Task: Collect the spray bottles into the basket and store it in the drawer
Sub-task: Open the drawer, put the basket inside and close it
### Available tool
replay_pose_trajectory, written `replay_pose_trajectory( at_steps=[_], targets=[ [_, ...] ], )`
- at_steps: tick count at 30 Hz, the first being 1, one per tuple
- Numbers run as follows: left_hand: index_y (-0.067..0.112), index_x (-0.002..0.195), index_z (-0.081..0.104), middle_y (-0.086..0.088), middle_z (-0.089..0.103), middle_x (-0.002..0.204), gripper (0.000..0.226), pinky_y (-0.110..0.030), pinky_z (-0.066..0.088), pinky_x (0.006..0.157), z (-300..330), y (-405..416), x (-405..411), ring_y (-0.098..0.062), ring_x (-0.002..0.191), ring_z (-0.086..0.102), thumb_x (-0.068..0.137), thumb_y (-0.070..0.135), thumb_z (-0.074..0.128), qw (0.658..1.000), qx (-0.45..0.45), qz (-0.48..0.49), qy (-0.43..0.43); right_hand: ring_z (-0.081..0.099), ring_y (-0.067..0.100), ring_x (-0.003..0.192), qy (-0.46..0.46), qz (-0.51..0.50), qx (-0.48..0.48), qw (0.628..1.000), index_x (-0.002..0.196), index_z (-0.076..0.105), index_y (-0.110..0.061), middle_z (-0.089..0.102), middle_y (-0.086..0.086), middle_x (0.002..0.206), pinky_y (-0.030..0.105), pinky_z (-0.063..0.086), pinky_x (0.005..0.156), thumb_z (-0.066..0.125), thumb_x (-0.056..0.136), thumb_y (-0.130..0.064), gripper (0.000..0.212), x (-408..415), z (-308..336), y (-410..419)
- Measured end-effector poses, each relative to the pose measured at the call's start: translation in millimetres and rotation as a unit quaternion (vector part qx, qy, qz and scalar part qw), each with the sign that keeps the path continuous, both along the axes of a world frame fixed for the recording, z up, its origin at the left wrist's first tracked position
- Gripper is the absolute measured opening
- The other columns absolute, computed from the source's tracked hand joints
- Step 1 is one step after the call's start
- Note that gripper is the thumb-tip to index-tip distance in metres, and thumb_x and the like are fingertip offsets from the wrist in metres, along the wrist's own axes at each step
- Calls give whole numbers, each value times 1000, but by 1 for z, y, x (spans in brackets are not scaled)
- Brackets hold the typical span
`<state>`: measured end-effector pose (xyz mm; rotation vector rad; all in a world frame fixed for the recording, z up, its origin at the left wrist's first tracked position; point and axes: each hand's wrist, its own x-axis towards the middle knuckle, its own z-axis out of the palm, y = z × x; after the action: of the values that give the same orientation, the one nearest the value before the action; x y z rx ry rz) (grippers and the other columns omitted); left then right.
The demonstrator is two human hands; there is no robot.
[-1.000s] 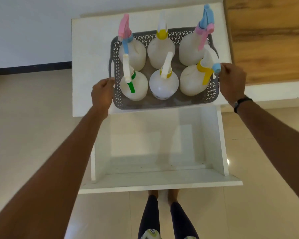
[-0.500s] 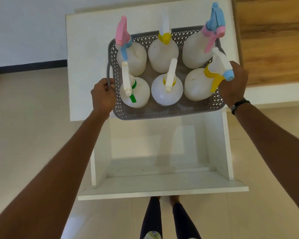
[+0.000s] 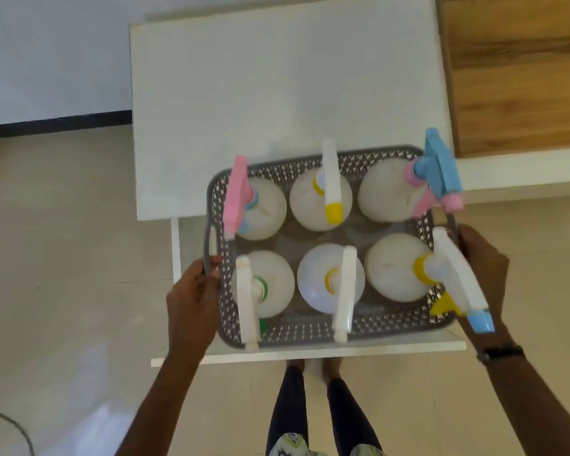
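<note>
The grey perforated basket (image 3: pixel 326 330) hangs over the open white drawer (image 3: pixel 310 352), its far edge overlapping the near edge of the white counter (image 3: pixel 277 93). Six white spray bottles stand upright inside in two rows of three. In the far row are the pink-headed bottle (image 3: pixel 264 212) at left, the yellow-tipped bottle (image 3: pixel 320 202) in the middle and the blue-and-pink-headed bottle (image 3: pixel 389 192) at right. In the near row are the green-collared bottle (image 3: pixel 273 284) at left, the yellow-collared bottle (image 3: pixel 320 281) in the middle and, at right, the blue-tipped bottle (image 3: pixel 395 268), whose spray head leans out past the basket's right wall.

The left hand (image 3: pixel 191 297) has its grip curled round the grey handle (image 3: pixel 208 248) on the basket's left side. The right hand (image 3: pixel 484 271) holds the basket's right side, its grip partly hidden behind that spray head.

The drawer's front panel shows as a white strip just past the basket's near wall; the left drawer wall (image 3: pixel 175 245) stands apart from the basket, leaving a gap. To the right of the counter lies a wooden surface (image 3: pixel 514 77). Pale floor tiles (image 3: pixel 63 258) surround the unit, and the person's legs (image 3: pixel 323 416) stand just before the drawer front.
</note>
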<state>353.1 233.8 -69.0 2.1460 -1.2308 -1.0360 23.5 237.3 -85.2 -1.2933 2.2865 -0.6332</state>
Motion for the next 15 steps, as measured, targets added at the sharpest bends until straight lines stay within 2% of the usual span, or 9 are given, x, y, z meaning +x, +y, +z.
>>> replay_pose_trajectory(
  at_steps=[2,6,9,11,15],
  targets=[
    [19,101,67,7,67,78,16,-7,47,57,0,27,2,1,68,62,93,14,54,1000,11,3,7,55,24,61,28,-1,1,1000,90,66,4,56,19,62,35,39,56,58,93,-5,12,3,1,25],
    [17,105,66,6,69,82,17,-26,53,70,-8,68,4,-4,75,65,93,12,55,998,49,30,38,53,26,58,12,-10,33,999,92,66,1,53,11,61,32,35,55,55,95,-6,13,12,-4,68],
    [8,109,65,-8,70,92,20,-39,54,82,-20,82,4,-23,86,66,93,10,52,996,69,33,48,49,24,55,0,-21,47,999,91,66,4,51,6,59,24,31,49,55,95,-4,14,13,-21,83],
    [5,111,64,-13,70,97,22,-41,53,85,-29,82,4,-27,90,65,94,10,51,996,70,30,40,43,18,51,-9,-33,49,998,87,64,6,44,-2,55,18,29,48,55,95,-3,15,16,-34,87],
    [3,109,64,-13,69,94,21,-39,52,82,-52,71,3,-27,86,63,95,10,49,998,59,26,25,43,20,55,-45,-56,25,997,84,63,4,45,-2,57,21,21,49,53,95,-2,16,20,-61,83]
  ],
)
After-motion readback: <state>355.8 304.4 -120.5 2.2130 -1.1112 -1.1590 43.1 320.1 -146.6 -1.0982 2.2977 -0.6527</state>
